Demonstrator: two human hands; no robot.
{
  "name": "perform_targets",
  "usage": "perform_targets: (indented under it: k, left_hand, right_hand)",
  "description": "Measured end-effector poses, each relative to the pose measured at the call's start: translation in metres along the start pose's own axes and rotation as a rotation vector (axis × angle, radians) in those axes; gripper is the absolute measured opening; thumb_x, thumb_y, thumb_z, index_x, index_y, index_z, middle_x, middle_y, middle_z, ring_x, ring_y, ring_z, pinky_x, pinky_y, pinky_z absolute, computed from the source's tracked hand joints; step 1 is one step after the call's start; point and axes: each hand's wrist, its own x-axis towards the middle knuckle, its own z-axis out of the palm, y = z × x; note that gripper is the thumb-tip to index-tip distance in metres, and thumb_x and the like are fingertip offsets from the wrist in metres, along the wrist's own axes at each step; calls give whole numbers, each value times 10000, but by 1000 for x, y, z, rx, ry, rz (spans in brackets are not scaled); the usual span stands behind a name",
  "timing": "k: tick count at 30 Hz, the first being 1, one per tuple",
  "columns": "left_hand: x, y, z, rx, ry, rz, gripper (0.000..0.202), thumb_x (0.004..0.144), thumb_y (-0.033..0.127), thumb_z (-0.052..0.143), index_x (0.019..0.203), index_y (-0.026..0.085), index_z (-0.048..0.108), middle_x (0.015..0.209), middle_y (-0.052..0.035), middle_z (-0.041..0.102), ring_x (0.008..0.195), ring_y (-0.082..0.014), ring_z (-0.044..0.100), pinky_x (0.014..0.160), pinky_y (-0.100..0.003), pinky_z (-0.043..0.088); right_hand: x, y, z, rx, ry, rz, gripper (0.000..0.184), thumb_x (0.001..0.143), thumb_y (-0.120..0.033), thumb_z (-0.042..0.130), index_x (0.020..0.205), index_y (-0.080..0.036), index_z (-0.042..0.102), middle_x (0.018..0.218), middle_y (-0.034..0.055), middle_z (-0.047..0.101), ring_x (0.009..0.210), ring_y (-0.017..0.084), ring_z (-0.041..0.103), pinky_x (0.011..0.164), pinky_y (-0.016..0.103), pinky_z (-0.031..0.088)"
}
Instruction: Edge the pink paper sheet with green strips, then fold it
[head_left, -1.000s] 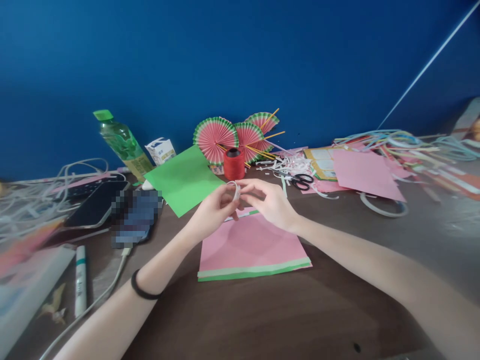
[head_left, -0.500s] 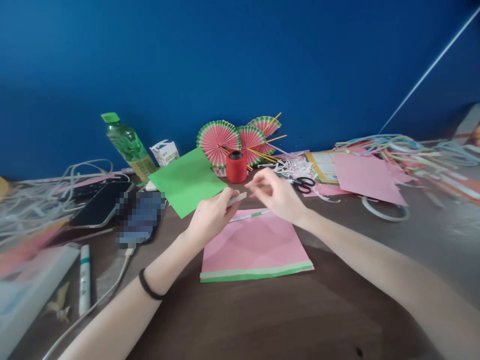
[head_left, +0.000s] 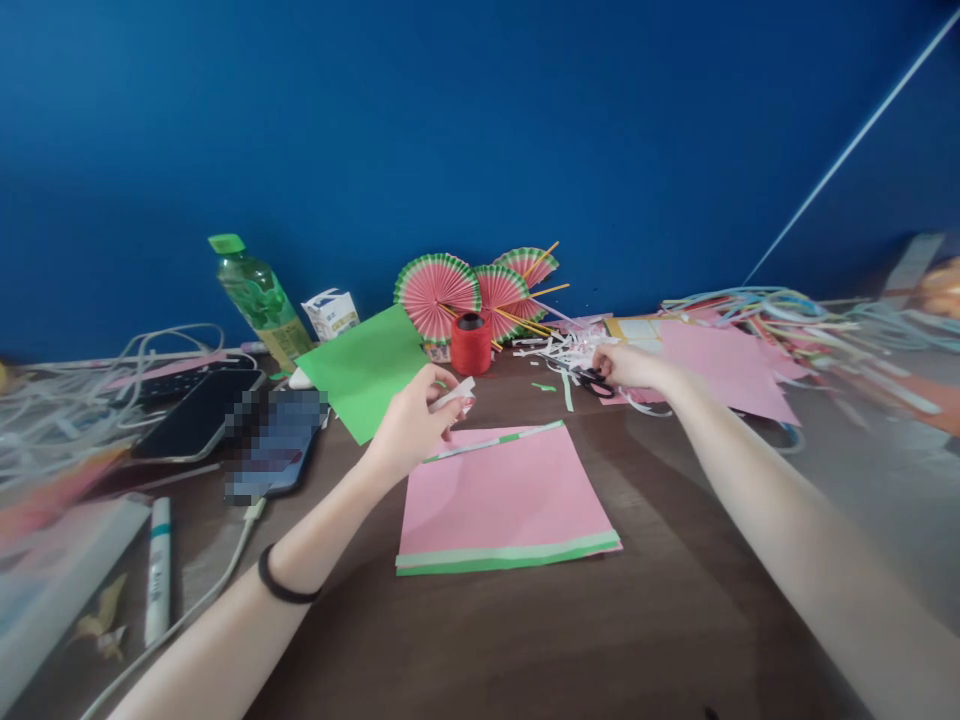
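Dark brown wooden table (head_left: 525, 640); bearing, at centre, a pink sheet edged in green (head_left: 502, 500); behind it a green sheet (head_left: 364, 370), red thread spool (head_left: 471, 343), folded paper fans (head_left: 437, 293), scissors (head_left: 592, 381) among white paper scraps (head_left: 566, 345); left, bottle (head_left: 259, 300), small carton (head_left: 331, 313), phone (head_left: 193, 415), marker (head_left: 157, 570), cables (head_left: 90, 390); right, a plain pink sheet (head_left: 720, 370) and coloured strips (head_left: 787, 305).

Your left hand (head_left: 411, 428) pinches a small white strip (head_left: 454, 394) above the far edge of the pink sheet (head_left: 502, 495) on the table (head_left: 540, 640). Your right hand (head_left: 628, 367) reaches out to the black scissors (head_left: 598, 381) beside the paper scraps (head_left: 571, 346), right of the red spool (head_left: 470, 344).
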Motion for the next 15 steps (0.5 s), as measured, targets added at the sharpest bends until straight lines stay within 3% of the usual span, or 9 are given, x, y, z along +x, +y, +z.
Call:
perform_targets:
  k: [3, 8, 15]
  left_hand:
    - [2, 0, 0, -108, -64, -75, 201, 711, 309, 557, 817, 208, 420, 665, 29, 607, 477, -101, 555, 453, -219, 432]
    - [4, -2, -2, -136, -35, -66, 201, 703, 301, 568, 820, 204, 437, 724, 18, 630, 525, -107, 579, 487, -228, 462]
    - [5, -5, -4, -128, 20, -24, 179, 715, 301, 554, 806, 194, 443, 747, 8, 637, 525, -100, 574, 522, -237, 466]
  right_hand:
    - [-1, -2, 7, 50, -6, 2, 410, 657, -2, 468, 1019, -192, 499, 786, 18, 654, 626, 118, 596, 536, 207, 420]
    - [5, 0, -2, -158, -11, -12, 417, 583, 6, 525, 969, -144, 575, 716, 40, 640, 665, 159, 585, 553, 219, 391]
    - [-1, -4, -17, -177, 30, -12, 423, 612, -27, 486, 990, -175, 605, 800, 47, 668, 727, 170, 589, 574, 216, 386]
